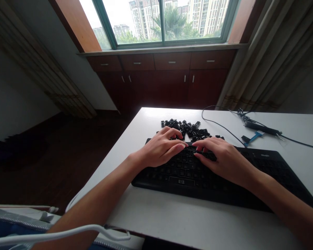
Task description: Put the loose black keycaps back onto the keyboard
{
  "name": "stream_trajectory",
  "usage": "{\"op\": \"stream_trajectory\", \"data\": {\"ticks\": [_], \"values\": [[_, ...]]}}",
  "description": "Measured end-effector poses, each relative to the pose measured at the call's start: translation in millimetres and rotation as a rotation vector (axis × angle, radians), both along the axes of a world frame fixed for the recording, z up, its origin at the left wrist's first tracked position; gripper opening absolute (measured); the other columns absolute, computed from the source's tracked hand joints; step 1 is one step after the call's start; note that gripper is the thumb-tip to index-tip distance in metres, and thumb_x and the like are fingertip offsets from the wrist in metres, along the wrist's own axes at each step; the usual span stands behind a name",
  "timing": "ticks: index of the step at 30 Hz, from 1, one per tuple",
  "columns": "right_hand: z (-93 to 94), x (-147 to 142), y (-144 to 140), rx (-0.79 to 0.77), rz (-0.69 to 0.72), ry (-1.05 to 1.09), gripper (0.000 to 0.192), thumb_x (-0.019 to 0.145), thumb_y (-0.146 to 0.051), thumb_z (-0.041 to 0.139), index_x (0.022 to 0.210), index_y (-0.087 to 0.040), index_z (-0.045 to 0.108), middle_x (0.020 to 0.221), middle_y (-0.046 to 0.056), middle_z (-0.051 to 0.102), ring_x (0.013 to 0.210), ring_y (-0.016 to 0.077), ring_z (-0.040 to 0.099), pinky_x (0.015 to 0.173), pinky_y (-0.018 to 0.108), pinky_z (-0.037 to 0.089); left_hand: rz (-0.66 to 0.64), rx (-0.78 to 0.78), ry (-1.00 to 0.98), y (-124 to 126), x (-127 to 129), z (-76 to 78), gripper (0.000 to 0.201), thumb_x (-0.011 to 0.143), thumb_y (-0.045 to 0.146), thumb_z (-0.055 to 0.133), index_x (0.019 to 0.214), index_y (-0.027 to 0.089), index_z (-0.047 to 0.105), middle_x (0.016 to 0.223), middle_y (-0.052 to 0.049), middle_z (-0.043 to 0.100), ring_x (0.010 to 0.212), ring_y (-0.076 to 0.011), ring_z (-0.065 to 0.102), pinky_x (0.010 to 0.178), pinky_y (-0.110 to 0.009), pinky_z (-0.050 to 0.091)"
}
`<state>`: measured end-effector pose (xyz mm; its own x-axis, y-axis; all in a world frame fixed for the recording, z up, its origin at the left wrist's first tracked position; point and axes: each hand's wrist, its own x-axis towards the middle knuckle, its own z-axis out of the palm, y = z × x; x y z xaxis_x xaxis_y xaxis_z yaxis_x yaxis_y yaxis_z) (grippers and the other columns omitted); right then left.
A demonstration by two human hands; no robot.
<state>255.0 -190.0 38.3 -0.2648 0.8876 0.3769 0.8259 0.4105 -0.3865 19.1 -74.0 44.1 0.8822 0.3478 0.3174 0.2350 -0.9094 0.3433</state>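
Observation:
A black keyboard (169,189) lies on the white table, with many of its key positions looking bare of caps. My left hand (163,146) rests over its upper left part, thumb and index finger drawn together at the top key row. Close beside it, my right hand (219,152) bends over the upper middle of the keyboard. Its thumb and fingertips come together near the same row. Whatever small dark piece either hand may pinch is too hidden to name. Just behind the hands, a heap of loose black keycaps (190,129) is spread on the tabletop.
A blue-handled brush (256,137) lies behind the keyboard at the right. Near it are a black stick-shaped tool (263,128) and a black cable (216,122). A white cable (75,230) crosses the front left. Beyond the white table (151,211) stand dark red cabinets (161,85).

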Motion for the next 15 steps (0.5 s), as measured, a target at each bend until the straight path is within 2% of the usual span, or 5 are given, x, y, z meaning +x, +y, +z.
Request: {"op": "stream_trajectory", "data": {"ticks": [5,10,15], "values": [[-2.6,-1,0,0.015,-0.001,-0.004,0.024,0.094,-0.026,0.062,0.118,-0.025,0.063,0.104,0.001,0.072,0.094,0.0185,0.065,0.087,0.038,0.051,-0.005,0.027,0.021,-2,2,1.1,0.039,0.105,0.040,0.035,0.121,0.029,0.069,0.126,-0.006,0.057,0.117,-0.0228,0.046,0.107,-0.043,0.040],[-4.1,-2,1,0.061,0.018,0.012,0.021,0.096,-0.026,0.059,0.117,-0.026,0.064,0.108,0.002,0.072,0.099,0.0190,0.065,0.089,0.038,0.051,0.023,0.001,-0.062,-3,2,3.3,0.038,0.106,0.035,0.034,0.122,0.022,0.066,0.120,-0.007,0.060,0.112,-0.0205,0.049,0.103,-0.039,0.042],[-5.2,-9,13,0.081,-0.008,0.030,0.015,0.097,-0.027,0.060,0.110,-0.024,0.066,0.108,0.002,0.072,0.096,0.0190,0.066,0.089,0.038,0.051,0.045,-0.021,-0.110,-3,4,4.0,0.038,0.106,0.030,0.032,0.116,0.020,0.068,0.114,-0.005,0.065,0.107,-0.0186,0.054,0.099,-0.037,0.044]]}}
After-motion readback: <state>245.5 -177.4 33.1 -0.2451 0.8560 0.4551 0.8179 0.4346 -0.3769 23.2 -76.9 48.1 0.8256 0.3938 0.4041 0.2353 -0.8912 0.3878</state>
